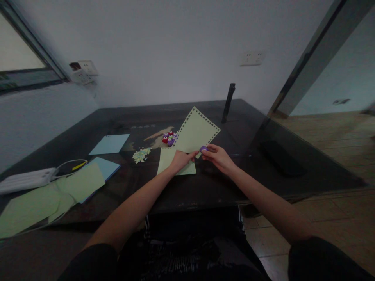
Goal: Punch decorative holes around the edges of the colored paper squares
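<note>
A pale green sheet of paper (pixel 195 130) is held up at a tilt, with small cut-out shapes lining several edges. My left hand (pixel 181 160) is closed on its lower edge. My right hand (pixel 218 157) grips a small purple craft punch (pixel 203 149) at the sheet's lower right edge. Under the raised sheet, a second green sheet (pixel 164 160) lies on the table, partly hidden by my left hand. To the left sits a cluster of red, purple and green craft punches (pixel 169 137), partly covered by the paper. A pile of punched paper bits (pixel 141 155) lies nearby.
Blue sheets (pixel 109 144) and larger green sheets (pixel 79 183) lie on the dark table's left side, beside a white power strip (pixel 27 179) with a cable. A black upright object (pixel 228 103) stands at the back. A dark flat object (pixel 281 158) lies on the right.
</note>
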`<state>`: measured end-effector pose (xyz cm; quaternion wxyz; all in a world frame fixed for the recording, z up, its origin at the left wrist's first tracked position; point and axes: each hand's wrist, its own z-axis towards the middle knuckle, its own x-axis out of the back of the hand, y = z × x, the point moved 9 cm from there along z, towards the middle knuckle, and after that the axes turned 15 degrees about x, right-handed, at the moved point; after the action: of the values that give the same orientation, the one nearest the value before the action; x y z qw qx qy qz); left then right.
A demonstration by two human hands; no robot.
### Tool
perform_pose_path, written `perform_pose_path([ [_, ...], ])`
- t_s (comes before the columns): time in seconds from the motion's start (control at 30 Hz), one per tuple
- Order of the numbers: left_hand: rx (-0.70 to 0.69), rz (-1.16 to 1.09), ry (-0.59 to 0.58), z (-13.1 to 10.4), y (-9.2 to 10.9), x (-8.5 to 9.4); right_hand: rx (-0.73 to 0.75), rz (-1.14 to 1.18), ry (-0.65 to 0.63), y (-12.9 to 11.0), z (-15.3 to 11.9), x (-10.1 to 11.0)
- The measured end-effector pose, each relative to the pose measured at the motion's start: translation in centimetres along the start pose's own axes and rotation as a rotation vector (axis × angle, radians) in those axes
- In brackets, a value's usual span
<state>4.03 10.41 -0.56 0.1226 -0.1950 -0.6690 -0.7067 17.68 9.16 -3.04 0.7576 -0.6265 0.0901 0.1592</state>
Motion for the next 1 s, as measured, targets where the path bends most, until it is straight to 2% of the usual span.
perform_pose_path([
  [0.27,0.023,0.023,-0.004,0.04,-0.42,-0.18,0.012,-0.038,0.005,0.2,0.11,0.27],
  [0.6,0.026,-0.022,-0.011,-0.24,0.32,-0.08,0.011,-0.055,0.016,0.13,0.18,0.31],
  [1.0,0.022,-0.005,-0.02,0.01,-0.22,-0.24,0.01,-0.082,0.001,0.07,0.12,0.19],
])
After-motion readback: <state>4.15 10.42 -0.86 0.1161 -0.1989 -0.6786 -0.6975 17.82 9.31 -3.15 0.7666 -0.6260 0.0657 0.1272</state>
